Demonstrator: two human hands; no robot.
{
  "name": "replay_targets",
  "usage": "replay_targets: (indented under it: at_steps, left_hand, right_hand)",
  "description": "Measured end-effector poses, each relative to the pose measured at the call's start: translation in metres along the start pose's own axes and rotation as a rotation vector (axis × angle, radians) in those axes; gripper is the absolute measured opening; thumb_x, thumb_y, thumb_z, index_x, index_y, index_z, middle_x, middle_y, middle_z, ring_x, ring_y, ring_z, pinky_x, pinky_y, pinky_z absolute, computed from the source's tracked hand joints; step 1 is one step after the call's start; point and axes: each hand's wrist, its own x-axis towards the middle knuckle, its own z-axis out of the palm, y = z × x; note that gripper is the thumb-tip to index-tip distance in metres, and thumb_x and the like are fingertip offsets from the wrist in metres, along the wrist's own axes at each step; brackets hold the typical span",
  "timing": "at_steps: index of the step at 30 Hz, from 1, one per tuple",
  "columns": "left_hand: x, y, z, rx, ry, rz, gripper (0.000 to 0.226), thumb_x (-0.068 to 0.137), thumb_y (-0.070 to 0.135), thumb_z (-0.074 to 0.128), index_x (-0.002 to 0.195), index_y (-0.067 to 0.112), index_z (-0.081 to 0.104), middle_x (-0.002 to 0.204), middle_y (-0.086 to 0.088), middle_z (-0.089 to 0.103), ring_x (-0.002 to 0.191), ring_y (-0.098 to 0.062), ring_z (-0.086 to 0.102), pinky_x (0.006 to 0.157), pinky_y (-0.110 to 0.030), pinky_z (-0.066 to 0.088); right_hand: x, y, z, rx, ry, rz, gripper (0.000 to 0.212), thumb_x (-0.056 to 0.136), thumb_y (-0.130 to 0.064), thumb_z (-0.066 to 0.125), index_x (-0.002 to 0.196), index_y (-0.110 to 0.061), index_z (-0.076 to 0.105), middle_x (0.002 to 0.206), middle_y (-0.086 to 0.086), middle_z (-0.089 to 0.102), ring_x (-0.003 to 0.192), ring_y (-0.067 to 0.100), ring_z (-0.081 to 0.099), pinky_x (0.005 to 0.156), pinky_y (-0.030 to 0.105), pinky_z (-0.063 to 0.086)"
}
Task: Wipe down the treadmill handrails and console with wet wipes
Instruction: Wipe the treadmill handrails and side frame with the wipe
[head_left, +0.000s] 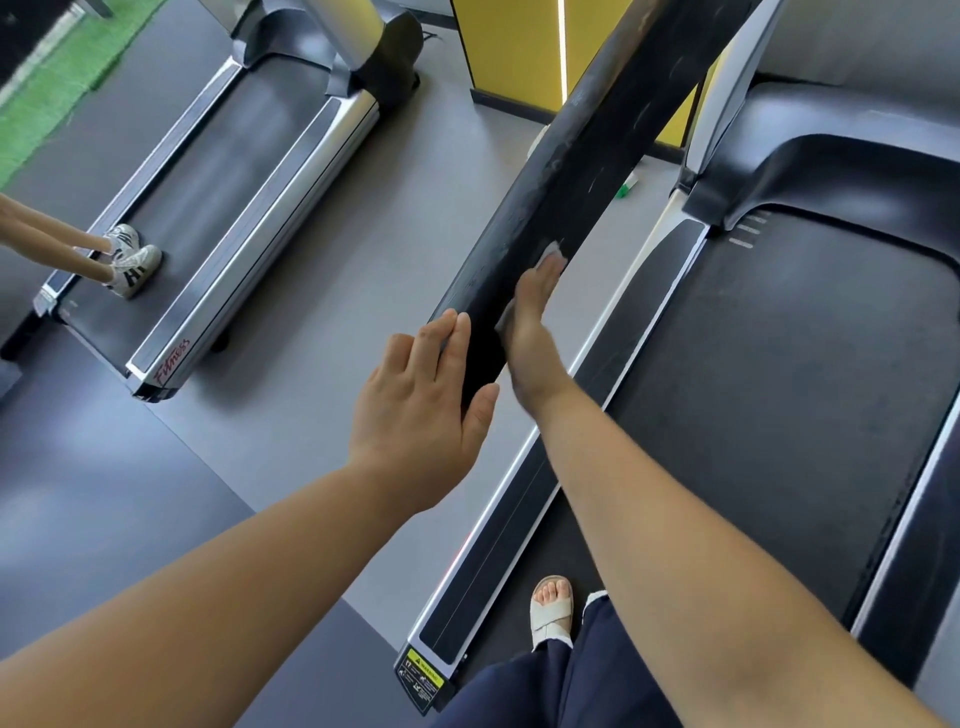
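At far left a second silver-and-black treadmill carries another person's white trainers. The left hand lays straight fingers against the near end of the long black scuffed handrail, its grip wide and holding nothing. The right hand, fingers straight, presses a white wet wipe flat on the rail's right side, above the dark treadmill belt
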Motion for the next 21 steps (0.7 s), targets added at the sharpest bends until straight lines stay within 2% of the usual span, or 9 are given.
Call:
replay_targets:
  at_steps: [1, 4, 7, 9, 12, 14, 16, 19, 21]
  left_hand:
    - [0.0, 0.0, 0.001, 0.011, 0.023, 0.004, 0.065, 0.094, 0.043, 0.03, 0.129, -0.007, 0.053, 0.122, -0.02, 0.059, 0.097, -0.028, 0.039, 0.087, -0.035, 0.031]
    - [0.001, 0.001, 0.001, 0.003, 0.072, 0.025, 0.069, 0.099, 0.045, 0.02, 0.125, -0.009, 0.055, 0.119, -0.022, 0.06, 0.096, -0.028, 0.038, 0.086, -0.036, 0.033]
    - [0.001, 0.002, 0.0, 0.015, 0.118, 0.049, 0.066, 0.097, 0.044, 0.026, 0.123, -0.009, 0.057, 0.116, -0.021, 0.063, 0.097, -0.026, 0.039, 0.085, -0.035, 0.037]
    - [0.0, 0.002, 0.001, 0.02, 0.098, 0.024, 0.065, 0.094, 0.044, 0.03, 0.125, -0.006, 0.057, 0.118, -0.018, 0.062, 0.098, -0.025, 0.039, 0.085, -0.036, 0.045]
    - [0.0, 0.001, 0.002, 0.011, 0.059, -0.004, 0.064, 0.092, 0.043, 0.031, 0.127, -0.004, 0.056, 0.12, -0.016, 0.06, 0.098, -0.026, 0.043, 0.083, -0.035, 0.05]
    - [0.001, 0.001, 0.001, 0.017, 0.026, -0.025, 0.063, 0.092, 0.042, 0.031, 0.126, -0.004, 0.056, 0.119, -0.015, 0.06, 0.096, -0.031, 0.052, 0.08, -0.038, 0.054]
    - [0.002, 0.003, -0.001, 0.015, 0.004, -0.04, 0.063, 0.092, 0.042, 0.031, 0.125, -0.004, 0.057, 0.118, -0.015, 0.061, 0.093, -0.034, 0.059, 0.08, -0.039, 0.054]
    - [0.006, 0.005, -0.007, -0.061, -0.05, -0.087, 0.066, 0.092, 0.047, 0.026, 0.129, 0.0, 0.055, 0.123, -0.013, 0.058, 0.101, -0.033, 0.056, 0.088, -0.04, 0.05]
    - [0.009, 0.006, -0.009, -0.071, -0.046, -0.082, 0.063, 0.093, 0.047, 0.028, 0.127, 0.002, 0.056, 0.122, -0.012, 0.058, 0.104, -0.032, 0.054, 0.087, -0.042, 0.05]
  right_hand:
    - [0.006, -0.01, -0.003, 0.027, 0.03, -0.008, 0.094, 0.074, -0.087, 0.016, 0.145, -0.038, -0.021, 0.154, -0.016, -0.026, 0.143, 0.006, -0.02, 0.12, 0.045, -0.002]
    - [-0.003, -0.004, 0.009, 0.056, 0.033, -0.029, 0.077, 0.091, -0.069, 0.015, 0.148, -0.03, -0.019, 0.153, -0.014, -0.028, 0.141, 0.003, -0.023, 0.12, 0.042, -0.006]
    - [-0.029, 0.03, 0.027, 0.103, -0.145, -0.029, 0.09, 0.081, -0.083, 0.023, 0.148, -0.038, -0.015, 0.154, -0.019, -0.023, 0.141, 0.001, -0.022, 0.119, 0.043, -0.006]
    - [-0.027, 0.033, 0.021, 0.045, -0.188, -0.007, 0.088, 0.08, -0.084, 0.024, 0.146, -0.043, -0.017, 0.154, -0.019, -0.024, 0.142, 0.002, -0.022, 0.119, 0.045, -0.006]
    - [0.003, -0.004, 0.0, 0.036, -0.012, -0.006, 0.076, 0.089, -0.068, 0.012, 0.146, -0.031, -0.022, 0.153, -0.014, -0.029, 0.141, 0.004, -0.024, 0.12, 0.042, -0.007]
    - [0.022, -0.029, -0.01, 0.099, 0.093, 0.002, 0.071, 0.094, -0.061, 0.011, 0.149, -0.027, -0.017, 0.156, -0.011, -0.025, 0.142, 0.005, -0.021, 0.12, 0.042, -0.006]
    - [0.022, -0.034, -0.005, 0.078, 0.13, 0.013, 0.065, 0.099, -0.055, 0.012, 0.15, -0.025, -0.015, 0.156, -0.011, -0.024, 0.142, 0.002, -0.02, 0.12, 0.038, -0.007]
    - [-0.017, -0.012, 0.013, 0.086, -0.003, -0.032, 0.068, 0.092, -0.064, 0.014, 0.144, -0.036, -0.021, 0.151, -0.021, -0.029, 0.137, -0.005, -0.025, 0.119, 0.037, -0.009]
    - [-0.037, 0.001, 0.018, 0.082, -0.097, -0.054, 0.07, 0.086, -0.072, 0.015, 0.136, -0.045, -0.026, 0.147, -0.026, -0.033, 0.137, -0.005, -0.028, 0.12, 0.04, -0.008]
